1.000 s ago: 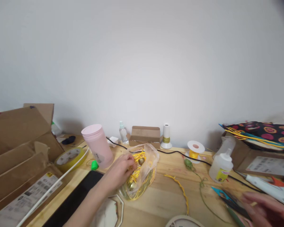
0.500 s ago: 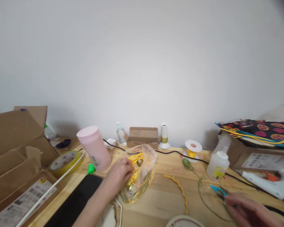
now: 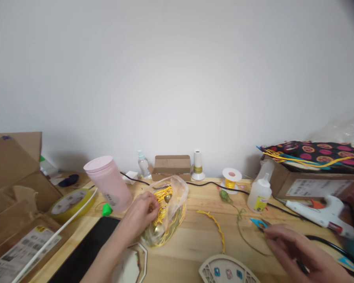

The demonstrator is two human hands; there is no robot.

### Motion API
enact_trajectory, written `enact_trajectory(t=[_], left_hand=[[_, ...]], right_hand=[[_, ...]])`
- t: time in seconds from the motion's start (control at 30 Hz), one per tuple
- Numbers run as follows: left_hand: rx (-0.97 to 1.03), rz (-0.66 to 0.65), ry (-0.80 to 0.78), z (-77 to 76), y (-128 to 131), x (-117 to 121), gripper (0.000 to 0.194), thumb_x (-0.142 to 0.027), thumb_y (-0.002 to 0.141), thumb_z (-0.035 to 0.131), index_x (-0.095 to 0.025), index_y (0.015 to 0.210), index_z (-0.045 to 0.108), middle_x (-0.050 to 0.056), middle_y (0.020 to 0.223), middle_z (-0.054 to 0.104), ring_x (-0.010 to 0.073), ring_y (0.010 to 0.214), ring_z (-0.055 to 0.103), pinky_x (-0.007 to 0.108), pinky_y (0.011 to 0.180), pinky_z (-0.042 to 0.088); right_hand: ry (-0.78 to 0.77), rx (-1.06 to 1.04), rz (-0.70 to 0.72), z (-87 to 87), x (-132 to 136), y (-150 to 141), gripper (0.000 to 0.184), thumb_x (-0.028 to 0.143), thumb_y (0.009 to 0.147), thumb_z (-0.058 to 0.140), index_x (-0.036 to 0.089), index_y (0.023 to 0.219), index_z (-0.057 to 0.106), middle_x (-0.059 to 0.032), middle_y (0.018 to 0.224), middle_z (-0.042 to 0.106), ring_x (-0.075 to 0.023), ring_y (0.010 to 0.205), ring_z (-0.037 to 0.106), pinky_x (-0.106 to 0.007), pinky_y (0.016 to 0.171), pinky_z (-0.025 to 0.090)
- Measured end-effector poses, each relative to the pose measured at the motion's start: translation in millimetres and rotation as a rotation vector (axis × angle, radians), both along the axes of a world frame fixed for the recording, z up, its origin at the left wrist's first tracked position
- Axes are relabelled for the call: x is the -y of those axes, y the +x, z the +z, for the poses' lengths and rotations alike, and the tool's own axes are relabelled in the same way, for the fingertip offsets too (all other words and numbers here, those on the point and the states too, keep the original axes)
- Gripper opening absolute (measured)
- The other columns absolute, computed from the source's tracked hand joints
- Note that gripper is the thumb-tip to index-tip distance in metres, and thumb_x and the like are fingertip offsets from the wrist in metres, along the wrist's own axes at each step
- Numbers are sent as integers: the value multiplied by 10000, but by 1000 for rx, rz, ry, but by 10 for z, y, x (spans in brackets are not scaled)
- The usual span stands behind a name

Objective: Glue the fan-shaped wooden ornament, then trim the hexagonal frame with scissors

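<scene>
Yellow cords (image 3: 163,192) (in clr plastic bag (image 3: 179,185)) just R of L grip (image 3: 141,212).

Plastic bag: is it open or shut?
Open: the plastic bag's mouth gapes, exposing yellow cords and a round gold piece.

Left carton label (image 3: 23,249): blurred print, unreadable
Right box label (image 3: 315,187): faint lines, unreadable
Bottle label (image 3: 260,204): lettering too small
Cup sticker (image 3: 109,199): too blurred

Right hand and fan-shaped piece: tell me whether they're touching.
Apart. The head view shows bare tabletop between the right hand and the fan-shaped piece.
</scene>
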State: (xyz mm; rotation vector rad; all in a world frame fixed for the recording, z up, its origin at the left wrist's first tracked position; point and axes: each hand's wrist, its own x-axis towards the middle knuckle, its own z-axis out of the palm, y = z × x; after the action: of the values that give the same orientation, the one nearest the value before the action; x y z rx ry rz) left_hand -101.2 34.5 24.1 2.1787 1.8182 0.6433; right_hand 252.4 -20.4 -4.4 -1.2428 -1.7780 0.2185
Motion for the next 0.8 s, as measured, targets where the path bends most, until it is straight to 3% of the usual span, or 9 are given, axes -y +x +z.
enact_trajectory(t=[0.07, 0.2, 0.3, 0.33, 0.4, 0.47, 0.53, 0.67, 0.8], left_hand=[[73, 49, 4, 62, -71, -1, 161, -280, 723, 482, -192, 612, 559, 37, 784, 629, 196, 772, 569, 309, 725, 448], [194, 288, 79, 308, -214, 88, 298, -418, 755, 439, -152, 771, 572, 40, 774, 633, 228, 771, 577, 390, 755, 451], [289, 496, 164, 466, -115, 251, 254, -427, 718, 543, -196, 816, 578, -24, 812, 611, 211, 840, 562, 398, 838, 415], [291, 450, 256, 479, -11, 320, 217, -428, 735, 526, -226, 798, 577, -35, 826, 602, 200, 845, 555, 412, 866, 394], [253, 116, 348, 426, 301, 457, 132, -377, 755, 509, -262, 748, 573, -20, 860, 596, 201, 866, 544, 378, 833, 423], [138, -262, 253, 290, 694, 563, 8, -275, 719, 577, -268, 723, 579, -2, 901, 595, 183, 860, 557, 296, 737, 472], [88, -428, 130, 132, 1072, 612, 91, -169, 730, 546, -252, 731, 583, 17, 945, 592, 166, 906, 555, 279, 757, 474], [78, -534, 9, -42, 1513, 565, 120, -88, 680, 561, -198, 700, 603, 60, 980, 604, 193, 935, 546, 337, 799, 462], [16, -564, -74, -54, 1578, 487, 131, -67, 661, 562, -180, 684, 624, 74, 998, 612, 209, 937, 538, 367, 807, 445]], right_hand=[[-44, -26, -31, 40, 29, -34, 110, 295, 724, 572, 234, 793, 632, -16, 705, 669, -157, 554, 613, -212, 458, 503], [-70, -104, -64, 110, 64, -85, 92, 254, 765, 535, 219, 803, 611, -3, 679, 626, -121, 497, 539, -208, 446, 457], [-82, -129, -52, 136, 66, -91, 90, 227, 777, 518, 212, 809, 601, 1, 677, 605, -116, 501, 513, -211, 448, 434], [-83, -139, -45, 142, 66, -94, 89, 216, 779, 514, 211, 807, 598, 3, 674, 598, -114, 501, 506, -211, 449, 428], [-76, -162, -24, 154, 71, -104, 87, 195, 780, 508, 212, 805, 590, 9, 672, 586, -107, 495, 492, -206, 445, 419], [-73, -180, 2, 167, 79, -120, 94, 176, 782, 506, 218, 814, 583, 17, 668, 577, -100, 492, 487, -197, 442, 416], [-70, -185, 26, 183, 87, -134, 104, 160, 782, 504, 223, 820, 578, 22, 667, 574, -95, 492, 486, -189, 444, 417], [-45, -188, 56, 219, 97, -128, 116, 143, 788, 493, 219, 834, 568, 14, 702, 585, -92, 504, 494, -186, 454, 421], [-21, -215, 56, 234, 100, -91, 124, 135, 789, 495, 215, 858, 561, 6, 748, 596, -86, 511, 497, -182, 450, 416]])
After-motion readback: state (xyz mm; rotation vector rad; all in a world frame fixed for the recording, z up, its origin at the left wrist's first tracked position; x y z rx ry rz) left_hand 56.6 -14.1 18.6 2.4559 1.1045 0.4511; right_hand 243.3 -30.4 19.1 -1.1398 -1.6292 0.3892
